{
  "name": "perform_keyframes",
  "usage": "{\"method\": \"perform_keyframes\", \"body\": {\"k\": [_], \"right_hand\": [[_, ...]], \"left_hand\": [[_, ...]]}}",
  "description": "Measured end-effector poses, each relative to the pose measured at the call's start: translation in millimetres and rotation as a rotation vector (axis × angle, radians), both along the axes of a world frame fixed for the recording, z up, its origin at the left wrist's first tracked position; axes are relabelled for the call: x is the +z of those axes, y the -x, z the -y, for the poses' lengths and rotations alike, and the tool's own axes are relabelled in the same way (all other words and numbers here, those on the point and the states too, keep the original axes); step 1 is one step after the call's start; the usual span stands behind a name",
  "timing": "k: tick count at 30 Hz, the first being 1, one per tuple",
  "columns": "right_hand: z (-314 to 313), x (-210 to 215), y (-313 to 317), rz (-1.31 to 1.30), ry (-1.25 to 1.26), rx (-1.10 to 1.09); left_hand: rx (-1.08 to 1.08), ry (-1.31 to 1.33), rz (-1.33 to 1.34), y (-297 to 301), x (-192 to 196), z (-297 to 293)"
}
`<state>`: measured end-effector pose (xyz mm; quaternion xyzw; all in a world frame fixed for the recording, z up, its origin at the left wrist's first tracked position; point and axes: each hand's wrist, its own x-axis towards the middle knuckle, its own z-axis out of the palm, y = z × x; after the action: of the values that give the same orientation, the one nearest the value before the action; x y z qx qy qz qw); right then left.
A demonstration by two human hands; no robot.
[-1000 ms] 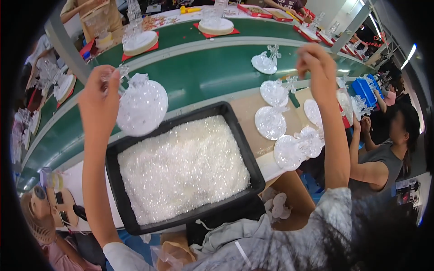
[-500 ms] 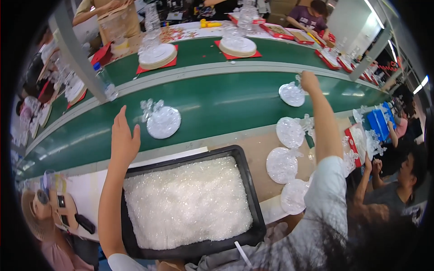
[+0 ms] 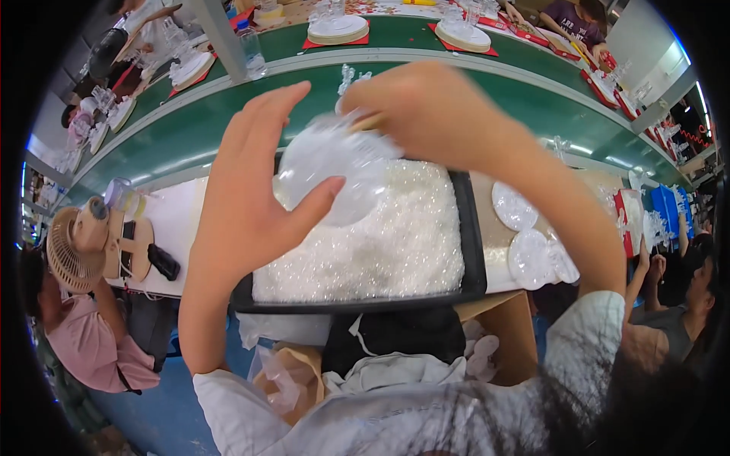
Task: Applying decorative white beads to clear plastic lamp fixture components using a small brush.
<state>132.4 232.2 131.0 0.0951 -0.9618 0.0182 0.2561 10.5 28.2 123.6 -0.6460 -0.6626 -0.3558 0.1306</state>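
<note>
The right hand [image 3: 422,106] has its fingers clamped on the far-right edge of a round, white, glittery disc [image 3: 327,163], held over the far-left corner of a rectangular black tray [image 3: 473,243] of sparkling white granules [image 3: 372,262]. The left hand [image 3: 251,182], thumb spread apart from its fingers, is beside the disc; whether it touches, I cannot tell.

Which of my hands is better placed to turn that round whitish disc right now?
Right, most likely: the right hand is closed at the far edge of the round whitish disc. The left hand is open, its thumb overlapping the disc in view; whether it touches is unclear.
</note>
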Motion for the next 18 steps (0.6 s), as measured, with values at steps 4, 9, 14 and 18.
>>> {"method": "perform_keyframes", "body": {"k": [4, 9, 14, 18], "right_hand": [[49, -38, 32, 0.112, 0.024, 0.063], [50, -55, 16, 0.048, 0.394, 0.087], [53, -67, -65, 0.037, 0.378, -0.192], [54, -93, -81, 0.398, 0.491, -0.277]], "left_hand": [[0.034, 0.265, 0.080, 16, -34, 17], [0.216, 0.368, 0.107, 55, -91, 30], [0.212, 0.395, 0.173, 68, -88, 38], [0.118, 0.605, 0.084, 65, -70, 28]]}}
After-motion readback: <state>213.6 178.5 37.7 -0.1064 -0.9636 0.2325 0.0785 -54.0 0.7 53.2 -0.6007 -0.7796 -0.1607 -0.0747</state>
